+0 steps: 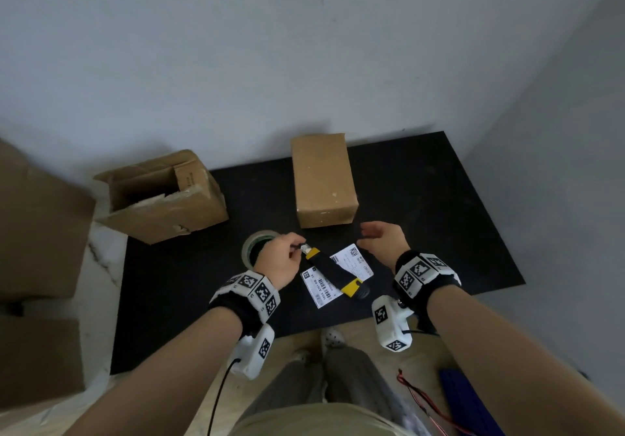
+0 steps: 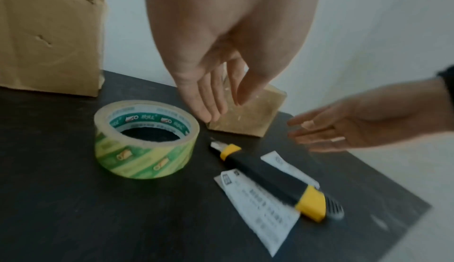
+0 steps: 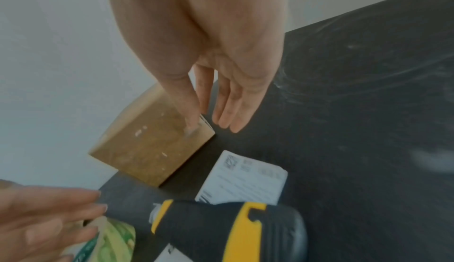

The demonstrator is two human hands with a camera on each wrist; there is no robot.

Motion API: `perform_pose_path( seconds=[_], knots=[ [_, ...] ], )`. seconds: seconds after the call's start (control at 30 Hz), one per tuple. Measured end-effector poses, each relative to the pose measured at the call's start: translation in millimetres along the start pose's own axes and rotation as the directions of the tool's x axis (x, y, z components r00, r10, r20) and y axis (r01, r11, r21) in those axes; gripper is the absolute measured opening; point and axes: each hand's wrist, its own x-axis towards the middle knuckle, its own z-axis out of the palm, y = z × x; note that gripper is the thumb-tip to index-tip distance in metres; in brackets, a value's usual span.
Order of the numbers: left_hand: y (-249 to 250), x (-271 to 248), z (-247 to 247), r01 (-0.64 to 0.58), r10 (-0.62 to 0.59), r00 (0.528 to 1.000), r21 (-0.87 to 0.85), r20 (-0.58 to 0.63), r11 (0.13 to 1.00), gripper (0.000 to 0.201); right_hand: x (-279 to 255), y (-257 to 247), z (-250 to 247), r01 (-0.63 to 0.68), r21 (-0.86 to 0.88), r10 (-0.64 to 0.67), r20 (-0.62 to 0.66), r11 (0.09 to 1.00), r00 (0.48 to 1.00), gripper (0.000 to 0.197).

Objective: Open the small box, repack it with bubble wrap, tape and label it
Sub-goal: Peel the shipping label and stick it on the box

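Hovering near the knife [image 1: 333, 273]: left hand [image 1: 282, 259] and right hand [image 1: 382, 240], both loose-fingered, holding nothing; small box [image 1: 323, 180] behind.

I see a plain grey-white wall [image 1: 304, 46] meeting a side wall [image 1: 558, 165] at a corner; black desk [image 1: 439, 215] against it, wooden floor [image 1: 355, 337] below.

I see bare mat [image 1: 439, 198] right of the small box [image 1: 323, 178]: free approach. Near side is crowded by tape roll [image 1: 252, 249], utility knife [image 1: 333, 271], labels [image 1: 353, 261]; open carton [image 1: 162, 195] blocks left.
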Motion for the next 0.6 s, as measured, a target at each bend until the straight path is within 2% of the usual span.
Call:
perform_pose_path(
  seconds=[0.07, 0.13, 0.27, 0.43, 0.6],
  knots=[
    [-2.5, -5.8, 8.0, -0.097, 0.089, 0.991, 0.082, 0.097, 0.992, 0.031, -4.0, 14.4, 3.6, -0.032, -0.026, 0.032, -0.010, 0.999, 0.999, 0.051],
    [-4.6, -10.5, 17.9, -0.163, 0.134, 0.973, 0.148, 0.187, 0.976, 0.034, -7.0, 28.4, 6.9, -0.052, -0.123, 0.052, -0.009, 0.991, 0.999, 0.050],
    [-11.7, -17.6, 40.1, -0.243, 0.181, 0.949, 0.236, 0.258, 0.941, 0.034, -9.8, 45.1, 11.5, -0.037, -0.260, 0.035, -0.013, 0.965, 0.999, 0.052],
    [-24.4, -26.7, 60.9, -0.310, 0.204, 0.930, 0.350, 0.307, 0.884, 0.038, -7.0, 41.8, 17.5, -0.027, -0.228, 0.018, -0.042, 0.973, 0.999, 0.047],
    [-30.8, -31.3, 67.2, -0.339, 0.216, 0.922, 0.400, 0.321, 0.852, 0.043, -3.1, 38.9, 19.8, -0.090, -0.138, 0.076, -0.104, 0.986, 0.992, 0.041]
  ],
)
